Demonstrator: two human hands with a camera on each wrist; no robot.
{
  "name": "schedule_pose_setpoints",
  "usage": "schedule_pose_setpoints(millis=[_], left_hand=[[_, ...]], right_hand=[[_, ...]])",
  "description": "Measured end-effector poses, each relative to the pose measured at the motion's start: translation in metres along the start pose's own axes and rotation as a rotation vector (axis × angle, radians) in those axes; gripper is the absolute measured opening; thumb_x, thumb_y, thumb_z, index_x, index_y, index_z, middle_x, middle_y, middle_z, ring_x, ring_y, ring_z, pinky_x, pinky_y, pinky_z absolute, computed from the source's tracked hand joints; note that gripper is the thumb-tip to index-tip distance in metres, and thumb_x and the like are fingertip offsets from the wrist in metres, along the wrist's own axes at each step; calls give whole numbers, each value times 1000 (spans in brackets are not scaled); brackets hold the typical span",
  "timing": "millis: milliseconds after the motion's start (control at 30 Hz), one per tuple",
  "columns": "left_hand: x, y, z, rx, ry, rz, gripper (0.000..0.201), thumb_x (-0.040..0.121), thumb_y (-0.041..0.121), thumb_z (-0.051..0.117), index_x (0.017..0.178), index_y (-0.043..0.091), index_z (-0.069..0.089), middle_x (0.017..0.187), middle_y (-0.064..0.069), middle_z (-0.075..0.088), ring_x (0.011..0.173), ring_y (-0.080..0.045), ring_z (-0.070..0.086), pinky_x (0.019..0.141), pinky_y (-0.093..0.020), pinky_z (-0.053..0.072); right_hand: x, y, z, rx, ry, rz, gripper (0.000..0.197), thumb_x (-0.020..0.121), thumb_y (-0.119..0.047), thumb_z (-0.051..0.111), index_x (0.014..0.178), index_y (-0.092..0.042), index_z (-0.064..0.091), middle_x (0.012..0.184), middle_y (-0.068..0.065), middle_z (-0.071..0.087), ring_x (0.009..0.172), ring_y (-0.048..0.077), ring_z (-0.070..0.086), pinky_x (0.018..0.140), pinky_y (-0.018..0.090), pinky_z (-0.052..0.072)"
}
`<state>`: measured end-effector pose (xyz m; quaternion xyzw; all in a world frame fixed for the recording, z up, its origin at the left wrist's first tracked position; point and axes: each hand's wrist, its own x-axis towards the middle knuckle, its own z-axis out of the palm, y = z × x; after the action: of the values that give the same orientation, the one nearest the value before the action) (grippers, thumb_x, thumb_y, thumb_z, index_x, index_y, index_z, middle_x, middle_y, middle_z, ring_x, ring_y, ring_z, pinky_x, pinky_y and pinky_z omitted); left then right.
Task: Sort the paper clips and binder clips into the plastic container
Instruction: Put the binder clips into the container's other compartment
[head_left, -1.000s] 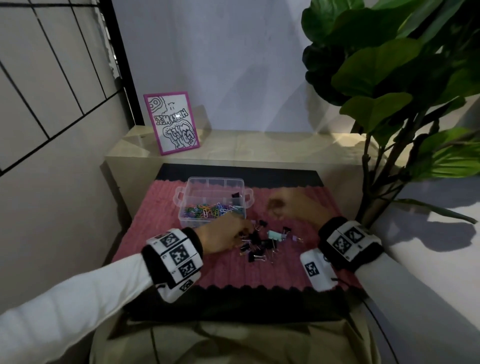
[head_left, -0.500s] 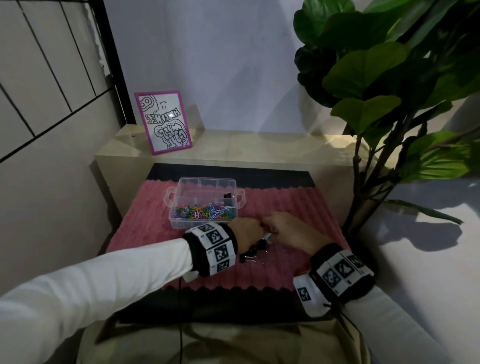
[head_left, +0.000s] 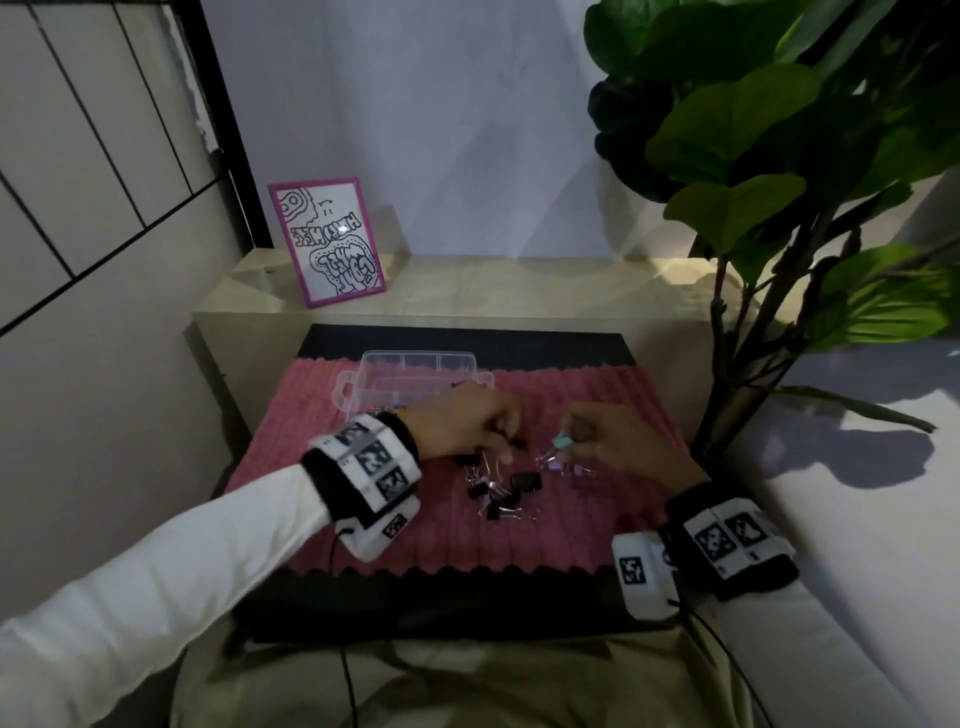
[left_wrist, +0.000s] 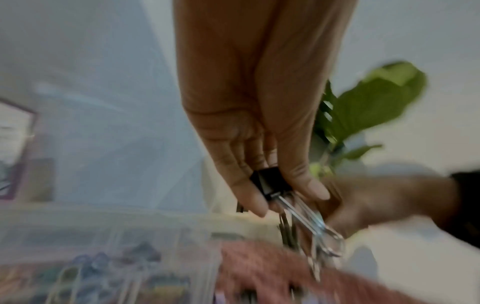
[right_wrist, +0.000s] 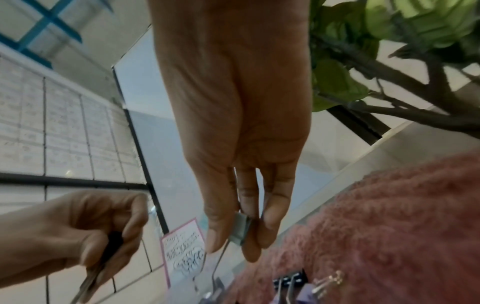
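My left hand (head_left: 485, 431) pinches a black binder clip (left_wrist: 269, 183) by its body, silver handles hanging down, just right of the clear plastic container (head_left: 415, 364). Colourful paper clips (left_wrist: 85, 273) lie in the container's near compartment. My right hand (head_left: 587, 436) pinches a pale teal binder clip (head_left: 562, 442) between thumb and fingers (right_wrist: 240, 229), lifted above the mat. Several black and purple binder clips (head_left: 506, 491) lie loose on the pink mat (head_left: 597, 525) between and below the hands.
A pink-framed drawing (head_left: 327, 241) leans on the beige shelf (head_left: 519, 291) behind the mat. A large leafy plant (head_left: 769, 171) rises at the right, its stems close to my right hand. A tiled wall (head_left: 78, 156) stands at the left.
Both hands drew in over the clip pile, then lifted apart, each now holding a binder clip. The left hand has moved up toward the container.
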<state>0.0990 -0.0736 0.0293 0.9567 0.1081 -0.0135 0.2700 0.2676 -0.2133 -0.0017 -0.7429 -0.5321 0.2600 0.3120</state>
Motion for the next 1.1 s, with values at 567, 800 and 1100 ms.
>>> schedule_pose_setpoints(millis=[567,800,1100], left_hand=[[-16,-110,-57,35,238,-399,33,78,-12,54,109,-2,59,104,-19,68,85,-22,64,65,-12,51],[-37,-102,-63,12,458,-438,25,84,-8,50,105,-2,61,103,-19,68,92,-26,65,81,-26,49],[-49,-12,20,95,-62,-96,45,82,24,65,123,11,51,121,-7,58,107,-21,57,93,-30,45]], right_hand=[[71,-51,14,538,49,81,23,90,0,53,109,11,54,88,8,58,76,15,61,61,13,54],[131,-87,47,277,-39,119,9,86,5,56,94,2,58,108,22,58,90,34,66,78,34,58],[64,-51,5,-380,-56,-128,19,85,-8,58,103,-3,64,107,13,67,89,17,59,67,14,39]])
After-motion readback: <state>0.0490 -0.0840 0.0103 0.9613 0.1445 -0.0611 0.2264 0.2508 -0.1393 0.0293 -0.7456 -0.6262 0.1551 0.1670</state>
